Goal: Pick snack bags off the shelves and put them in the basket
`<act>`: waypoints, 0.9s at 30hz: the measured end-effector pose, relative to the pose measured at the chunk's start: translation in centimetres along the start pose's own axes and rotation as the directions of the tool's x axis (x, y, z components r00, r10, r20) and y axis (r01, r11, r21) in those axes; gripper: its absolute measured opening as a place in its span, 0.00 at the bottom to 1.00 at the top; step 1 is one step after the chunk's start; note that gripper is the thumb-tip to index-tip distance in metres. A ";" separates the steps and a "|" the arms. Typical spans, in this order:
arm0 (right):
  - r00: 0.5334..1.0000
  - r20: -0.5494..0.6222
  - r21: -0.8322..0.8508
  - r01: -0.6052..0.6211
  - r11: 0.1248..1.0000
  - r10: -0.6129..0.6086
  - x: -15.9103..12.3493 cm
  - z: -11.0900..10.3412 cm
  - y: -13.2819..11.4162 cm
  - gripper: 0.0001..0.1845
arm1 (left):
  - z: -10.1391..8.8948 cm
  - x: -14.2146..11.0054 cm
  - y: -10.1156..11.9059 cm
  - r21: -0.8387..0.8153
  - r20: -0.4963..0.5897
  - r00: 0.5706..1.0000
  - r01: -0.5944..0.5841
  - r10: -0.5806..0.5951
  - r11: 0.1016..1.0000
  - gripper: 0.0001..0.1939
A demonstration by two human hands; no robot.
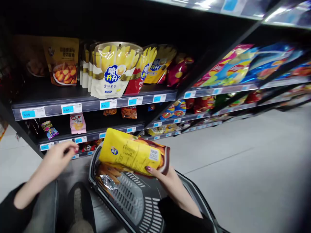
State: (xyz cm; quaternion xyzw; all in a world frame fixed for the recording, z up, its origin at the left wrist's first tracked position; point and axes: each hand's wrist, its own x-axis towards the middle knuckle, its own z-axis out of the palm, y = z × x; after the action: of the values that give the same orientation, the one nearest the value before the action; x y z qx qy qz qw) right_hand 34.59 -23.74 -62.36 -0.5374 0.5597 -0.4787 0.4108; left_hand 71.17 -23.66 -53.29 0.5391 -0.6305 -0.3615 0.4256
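Note:
My right hand (161,176) grips a yellow snack bag (130,153) with a brown edge, its thumb over the side that shows a barcode. The bag is held over a grey shopping basket (189,187) with a slotted floor. Inside the basket, at its left end, lies another snack packet (109,181), partly hidden by the yellow bag. My left hand (58,158) is in the air left of the basket, before the lower shelf. Its fingers are curled in, and I cannot make out anything in them.
White and yellow fries pouches (111,71) stand on the black shelf ahead, beside a brown pouch (63,61). A price rail (91,106) runs along the shelf edge. Lower down sits a pink packet (77,123). Chip bags (225,68) fill shelves to the right, above pale floor (233,161).

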 end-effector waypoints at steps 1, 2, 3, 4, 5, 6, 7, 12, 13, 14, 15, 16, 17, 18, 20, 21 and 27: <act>0.999 0.031 -0.146 0.031 0.989 -0.026 0.4 -1.1 0.5 0.39 | -1.7 1.0 1.0 0.109 -0.052 0.997 -0.056 0.062 0.992 0.05; 0.995 0.094 -0.321 0.066 0.945 -0.037 0.9 -1.6 1.0 0.36 | -3.3 2.1 2.2 0.209 -0.071 0.988 -0.118 0.135 0.971 0.08; 0.985 0.171 -0.494 0.108 0.863 -0.025 1.3 -1.6 1.5 0.32 | -4.5 3.2 3.6 0.285 -0.065 0.979 -0.169 0.195 0.943 0.10; 0.970 0.243 -0.636 0.152 0.756 0.009 1.7 -1.2 2.0 0.28 | -5.5 4.3 5.0 0.333 -0.080 0.962 -0.222 0.262 0.916 0.11; 0.955 0.293 -0.736 0.187 0.651 0.057 2.2 -0.4 2.5 0.25 | -6.2 5.5 6.4 0.371 -0.108 0.940 -0.265 0.325 0.890 0.12; 0.941 0.322 -0.796 0.211 0.568 0.102 2.6 0.5 3.1 0.22 | -6.7 6.8 7.7 0.375 -0.127 0.920 -0.301 0.370 0.877 0.12; 0.932 0.337 -0.827 0.225 0.516 0.134 3.0 1.5 3.7 0.22 | -7.0 8.1 8.9 0.346 -0.143 0.898 -0.347 0.415 0.872 0.13; 0.902 0.375 -0.875 0.268 0.404 0.214 4.4 5.4 7.4 0.25 | -7.9 14.0 12.3 0.369 -0.171 0.842 -0.428 0.513 0.825 0.18; 0.900 0.372 -0.885 0.268 0.381 0.230 4.6 6.0 8.0 0.25 | -8.1 14.9 12.6 0.401 -0.168 0.843 -0.416 0.512 0.816 0.19; 0.900 0.363 -0.895 0.265 0.359 0.242 4.8 6.5 8.6 0.25 | -8.4 15.6 12.8 0.431 -0.166 0.847 -0.398 0.505 0.810 0.20; 0.901 0.352 -0.905 0.258 0.339 0.253 4.9 7.0 9.2 0.26 | -8.7 16.3 12.9 0.463 -0.164 0.853 -0.377 0.495 0.802 0.22; 0.904 0.339 -0.913 0.250 0.322 0.262 5.1 7.5 9.8 0.26 | -8.9 16.9 13.1 0.494 -0.166 0.858 -0.354 0.486 0.794 0.22; 0.906 0.327 -0.920 0.240 0.308 0.269 5.2 7.9 10.3 0.27 | -9.1 17.4 13.2 0.520 -0.172 0.863 -0.329 0.474 0.788 0.22; 0.908 0.316 -0.926 0.232 0.299 0.274 5.4 8.2 10.9 0.27 | -9.3 17.9 13.3 0.540 -0.183 0.869 -0.303 0.461 0.785 0.23; 0.910 0.305 -0.931 0.222 0.291 0.281 5.7 8.6 12.1 0.28 | -9.6 18.8 13.5 0.577 -0.214 0.879 -0.238 0.426 0.781 0.22; 0.910 0.304 -0.931 0.220 0.292 0.283 5.8 8.7 12.8 0.29 | -9.7 19.2 13.6 0.594 -0.231 0.882 -0.206 0.410 0.777 0.22; 0.930 0.313 -0.905 0.230 0.356 0.194 5.5 9.5 15.9 0.35 | -9.9 21.5 12.8 0.740 -0.237 0.876 -0.117 0.419 0.663 0.17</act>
State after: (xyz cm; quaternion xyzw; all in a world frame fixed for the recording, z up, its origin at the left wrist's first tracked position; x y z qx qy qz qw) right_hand 40.07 -30.67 -79.57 -0.7599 0.6374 0.0296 0.1241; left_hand 74.35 -42.85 -34.71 0.6189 -0.6965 0.0899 0.3519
